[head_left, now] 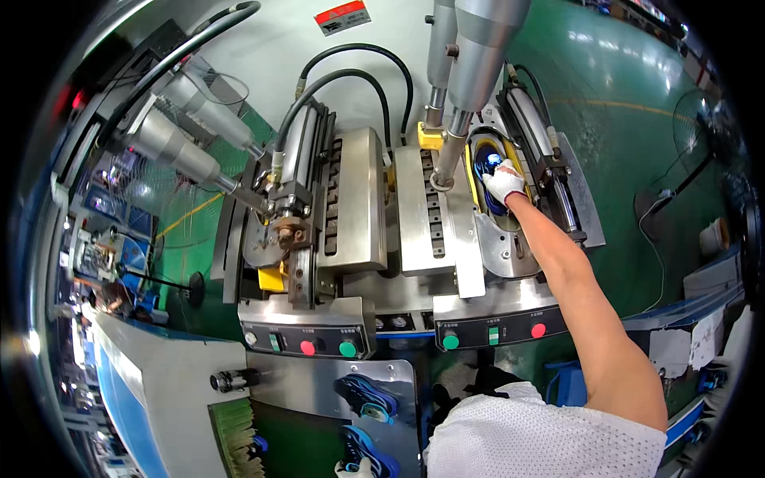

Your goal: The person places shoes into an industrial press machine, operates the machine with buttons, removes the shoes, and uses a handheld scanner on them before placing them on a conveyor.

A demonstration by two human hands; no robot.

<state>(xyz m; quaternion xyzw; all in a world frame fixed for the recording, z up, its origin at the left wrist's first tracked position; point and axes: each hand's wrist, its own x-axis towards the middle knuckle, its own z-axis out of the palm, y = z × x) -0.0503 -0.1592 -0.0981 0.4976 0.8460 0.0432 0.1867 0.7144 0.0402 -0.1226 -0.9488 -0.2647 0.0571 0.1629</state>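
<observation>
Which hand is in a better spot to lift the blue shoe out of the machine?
The right hand, probably. Its white glove rests on the blue shoe in the yellow-edged cradle on the machine's right side. The left hand is far below, near the other shoes at the picture's lower edge.

Right arm: bare, stretched from the lower right of the frame up toward the upper centre-right, elbow nearly straight.
Right hand (504,183): in a white glove, palm down, fingers curled forward and downward.
Left hand (348,468): only a white-gloved edge shows at the bottom centre; pose unclear.
</observation>
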